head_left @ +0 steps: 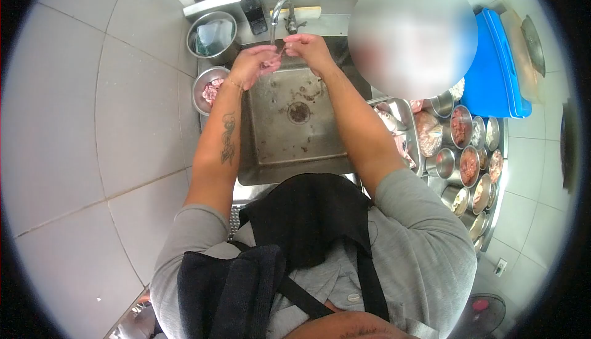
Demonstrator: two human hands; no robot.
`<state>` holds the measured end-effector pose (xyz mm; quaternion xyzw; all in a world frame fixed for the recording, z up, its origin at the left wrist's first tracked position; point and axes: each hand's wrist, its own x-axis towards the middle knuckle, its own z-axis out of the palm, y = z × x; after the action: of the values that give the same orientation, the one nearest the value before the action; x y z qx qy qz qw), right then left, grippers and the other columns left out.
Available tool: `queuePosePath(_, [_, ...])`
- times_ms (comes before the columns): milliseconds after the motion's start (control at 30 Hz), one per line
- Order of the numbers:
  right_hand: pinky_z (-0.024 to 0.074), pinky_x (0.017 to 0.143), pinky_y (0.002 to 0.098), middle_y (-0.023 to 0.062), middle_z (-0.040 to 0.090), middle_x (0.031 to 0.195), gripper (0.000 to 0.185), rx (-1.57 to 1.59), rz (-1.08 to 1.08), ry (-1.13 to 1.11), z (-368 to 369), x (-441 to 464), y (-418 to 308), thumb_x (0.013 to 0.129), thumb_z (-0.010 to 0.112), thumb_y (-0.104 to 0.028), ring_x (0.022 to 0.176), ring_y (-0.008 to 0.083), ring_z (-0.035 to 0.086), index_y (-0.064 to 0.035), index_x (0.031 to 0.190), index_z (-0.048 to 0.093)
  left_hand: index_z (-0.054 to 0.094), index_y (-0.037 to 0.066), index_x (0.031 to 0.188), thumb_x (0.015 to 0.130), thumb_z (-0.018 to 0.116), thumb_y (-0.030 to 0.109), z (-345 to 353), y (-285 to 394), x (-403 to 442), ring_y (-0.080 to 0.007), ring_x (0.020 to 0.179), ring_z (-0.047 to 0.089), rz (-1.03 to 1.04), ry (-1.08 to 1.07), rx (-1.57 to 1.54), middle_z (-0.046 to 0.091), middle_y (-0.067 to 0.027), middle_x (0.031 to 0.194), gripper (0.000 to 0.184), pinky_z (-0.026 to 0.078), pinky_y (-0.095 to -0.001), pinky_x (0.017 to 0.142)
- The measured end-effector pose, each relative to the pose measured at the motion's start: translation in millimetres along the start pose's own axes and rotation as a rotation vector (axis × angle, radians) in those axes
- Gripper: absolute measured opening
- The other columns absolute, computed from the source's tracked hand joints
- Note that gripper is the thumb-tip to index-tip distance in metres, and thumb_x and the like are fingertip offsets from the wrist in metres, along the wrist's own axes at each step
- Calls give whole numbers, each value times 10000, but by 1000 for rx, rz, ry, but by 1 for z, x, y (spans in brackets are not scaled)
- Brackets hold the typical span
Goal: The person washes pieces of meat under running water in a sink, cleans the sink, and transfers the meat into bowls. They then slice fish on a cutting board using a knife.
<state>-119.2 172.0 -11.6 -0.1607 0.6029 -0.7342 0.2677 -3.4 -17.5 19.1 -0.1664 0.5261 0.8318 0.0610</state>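
Observation:
My left hand [249, 68] is over the far left part of the steel sink [283, 136], its fingers closed round a small pinkish strip [281, 54] that looks like raw meat. Pinching the strip's other end from the right is my right hand [308, 51], just below the tap [282, 8]. Water seems to run down by my left fingers. Beside my left wrist a metal bowl [197, 96] holds pink pieces of raw meat [212, 91]. Dark scraps lie around the drain [298, 112] on the sink floor.
Behind the bowl stands a steel pot [192, 38] with a plastic bag in it, near a black bottle [253, 12]. To the right are a tray of fish [394, 120], several metal containers of food [460, 126] and a blue cooler [492, 68]. A blurred patch covers the upper right.

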Motion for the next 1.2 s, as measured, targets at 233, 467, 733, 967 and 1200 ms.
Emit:
queuePosePath(233, [551,798,370,105,704,957,232,-708,-395,360,22,-15,-5,896,710,-151,896,237,702,-93,1121,713,536,-80,1289,1022,576,162,15,-26,11,-235,983,664,49,-14,-214,666,-159,1125,363,543,-383,939])
queuePosePath(467, [559,813,306,70,707,1011,270,-656,-378,77,32,-36,14,876,753,-82,865,181,700,-73,1140,702,601,-6,1222,1058,488,348,30,-20,5,-221,1012,627,28,-3,-259,666,-122,1114,407,482,-389,914])
queuePosePath(733, [553,837,306,80,728,1091,191,262,252,-138,19,-12,-9,967,626,-78,961,171,684,4,1113,719,592,55,1341,993,529,240,10,-18,-7,-211,1092,614,12,59,-51,641,-68,1247,399,456,-407,984])
queuePosePath(967, [539,819,255,59,717,1093,200,22,210,-111,16,-5,-11,1003,589,-83,948,134,667,-14,1158,695,638,64,1231,946,671,179,12,-19,-7,-130,969,642,26,71,119,693,-4,1076,309,507,-388,932])
queuePosePath(1200, [544,858,315,66,733,1155,270,-13,121,-73,20,-18,-13,975,631,-97,1013,177,689,-46,1232,697,636,39,1148,963,636,77,8,-26,1,-140,930,650,122,56,-138,697,-53,1079,189,528,-318,893])
